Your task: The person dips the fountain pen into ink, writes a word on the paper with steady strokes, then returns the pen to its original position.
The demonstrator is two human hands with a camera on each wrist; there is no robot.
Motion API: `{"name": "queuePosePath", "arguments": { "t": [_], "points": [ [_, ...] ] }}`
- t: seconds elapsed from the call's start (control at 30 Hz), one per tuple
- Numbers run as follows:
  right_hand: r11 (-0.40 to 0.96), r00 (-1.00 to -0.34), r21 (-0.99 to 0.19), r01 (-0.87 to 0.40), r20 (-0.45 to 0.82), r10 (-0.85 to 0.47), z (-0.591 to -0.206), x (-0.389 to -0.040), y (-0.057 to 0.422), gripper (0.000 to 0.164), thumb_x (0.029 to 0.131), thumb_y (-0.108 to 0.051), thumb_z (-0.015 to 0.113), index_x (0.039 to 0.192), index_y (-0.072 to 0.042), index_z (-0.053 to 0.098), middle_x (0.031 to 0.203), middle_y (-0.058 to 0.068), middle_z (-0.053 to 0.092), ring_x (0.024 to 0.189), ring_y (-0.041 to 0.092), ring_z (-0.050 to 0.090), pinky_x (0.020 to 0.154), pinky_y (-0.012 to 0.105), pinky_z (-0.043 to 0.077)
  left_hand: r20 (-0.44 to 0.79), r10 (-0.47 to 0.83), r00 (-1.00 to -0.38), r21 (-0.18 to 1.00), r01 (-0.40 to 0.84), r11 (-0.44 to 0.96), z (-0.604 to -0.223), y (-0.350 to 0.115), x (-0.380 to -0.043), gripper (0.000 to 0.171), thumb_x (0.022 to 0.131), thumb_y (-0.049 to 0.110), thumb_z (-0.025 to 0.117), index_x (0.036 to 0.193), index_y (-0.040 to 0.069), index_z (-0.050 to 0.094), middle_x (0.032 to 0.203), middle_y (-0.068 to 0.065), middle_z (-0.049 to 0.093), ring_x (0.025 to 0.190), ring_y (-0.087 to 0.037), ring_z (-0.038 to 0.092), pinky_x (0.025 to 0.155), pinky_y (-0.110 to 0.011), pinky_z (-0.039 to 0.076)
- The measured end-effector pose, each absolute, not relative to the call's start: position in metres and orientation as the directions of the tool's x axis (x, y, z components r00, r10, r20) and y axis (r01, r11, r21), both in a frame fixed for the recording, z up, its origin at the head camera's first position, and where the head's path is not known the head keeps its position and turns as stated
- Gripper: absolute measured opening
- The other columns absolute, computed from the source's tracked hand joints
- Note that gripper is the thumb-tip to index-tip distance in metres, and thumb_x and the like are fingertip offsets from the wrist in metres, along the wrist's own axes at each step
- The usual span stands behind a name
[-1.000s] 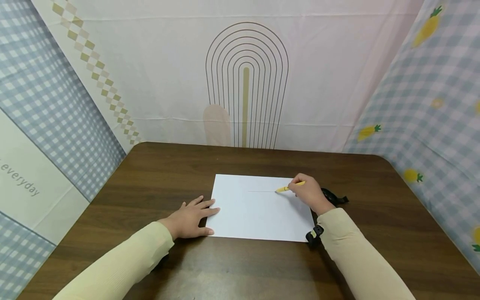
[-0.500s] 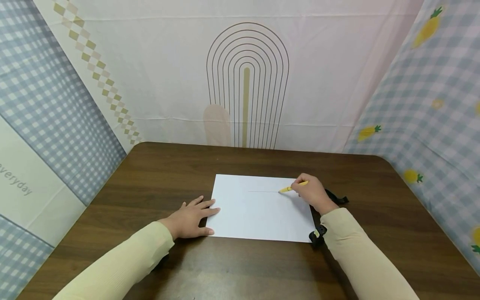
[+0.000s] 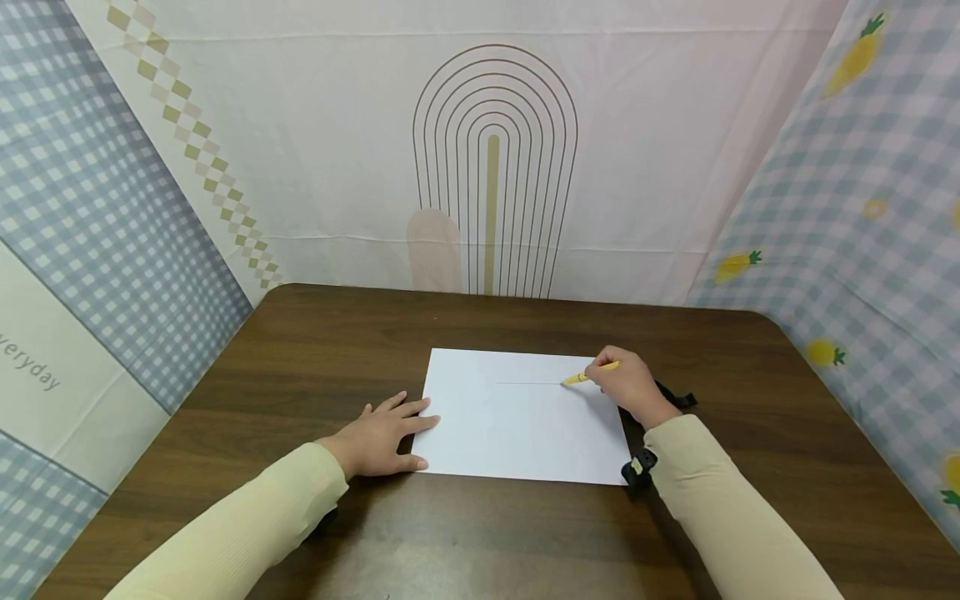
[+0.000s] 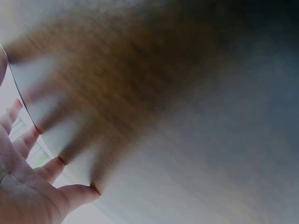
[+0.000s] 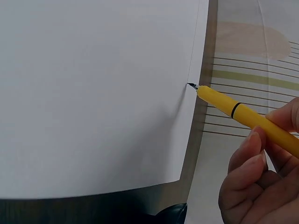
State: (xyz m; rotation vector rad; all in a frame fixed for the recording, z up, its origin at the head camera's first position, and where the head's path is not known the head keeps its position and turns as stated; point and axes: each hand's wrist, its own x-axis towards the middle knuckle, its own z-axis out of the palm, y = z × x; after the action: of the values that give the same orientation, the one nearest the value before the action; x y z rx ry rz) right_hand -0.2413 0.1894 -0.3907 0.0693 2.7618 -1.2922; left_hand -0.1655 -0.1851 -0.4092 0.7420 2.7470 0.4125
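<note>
A white sheet of paper [image 3: 517, 429] lies on the brown table. My right hand [image 3: 628, 383] pinches a yellow fountain pen [image 3: 581, 377] between thumb and fingers. In the right wrist view the pen [image 5: 243, 114] slants with its dark nib on the paper, at the end of a thin straight line [image 5: 193, 42]. That line [image 3: 525, 383] runs left to right across the sheet's upper part in the head view. With fingers spread, my left hand [image 3: 378, 437] rests at the sheet's left edge, fingertips on the paper. The left wrist view shows this hand [image 4: 28, 186] from the palm side.
A black strap-like object [image 3: 678, 397] lies on the table [image 3: 337, 342] beyond my right wrist. A small black device [image 3: 637, 469] sits at the right cuff, by the sheet's near right corner. Behind the table hangs a white cloth [image 3: 337, 150] with an arch print.
My right hand and the pen have moved slightly to the right, and the drawn line has grown longer. The left hand and the paper have stayed in place.
</note>
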Motion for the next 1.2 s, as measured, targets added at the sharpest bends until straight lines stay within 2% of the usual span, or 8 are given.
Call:
{"name": "queuePosePath", "arguments": {
  "t": [0.53,0.83,1.2],
  "points": [
    [0.654,-0.99,-0.747,0.121,-0.137,0.027,-0.391,-0.242,0.188,0.017,0.088,-0.019,0.056,0.095,-0.005,0.061,0.106,0.016,0.059,0.081,0.023,0.052,0.065,0.028,0.043,-0.182,0.525,-0.832,0.338,0.448,0.828,-0.411,-0.186,-0.167,0.066,0.089,0.046,0.067,0.146,0.02,0.047,0.156,-0.007,0.031,0.144,-0.042,0.019,0.101,-0.075,0.02],
    [0.629,-0.993,-0.769,0.12,-0.106,0.059,-0.387,-0.242,0.187,0.018,0.091,-0.019,0.055,0.098,-0.004,0.061,0.102,0.014,0.061,0.085,0.025,0.054,0.072,0.032,0.043,-0.179,0.526,-0.832,0.335,0.451,0.827,-0.41,-0.186,-0.168,0.066,0.088,0.045,0.067,0.145,0.019,0.047,0.156,-0.008,0.031,0.144,-0.042,0.019,0.1,-0.075,0.02],
    [0.572,-0.988,-0.806,0.153,-0.13,0.08,-0.393,-0.245,0.179,0.021,0.091,-0.022,0.056,0.1,-0.005,0.061,0.102,0.014,0.061,0.086,0.024,0.054,0.069,0.031,0.042,-0.193,0.521,-0.832,0.326,0.447,0.833,-0.41,-0.185,-0.168,0.065,0.089,0.045,0.067,0.146,0.021,0.046,0.157,-0.006,0.03,0.144,-0.042,0.018,0.101,-0.074,0.02]
  ]
}}
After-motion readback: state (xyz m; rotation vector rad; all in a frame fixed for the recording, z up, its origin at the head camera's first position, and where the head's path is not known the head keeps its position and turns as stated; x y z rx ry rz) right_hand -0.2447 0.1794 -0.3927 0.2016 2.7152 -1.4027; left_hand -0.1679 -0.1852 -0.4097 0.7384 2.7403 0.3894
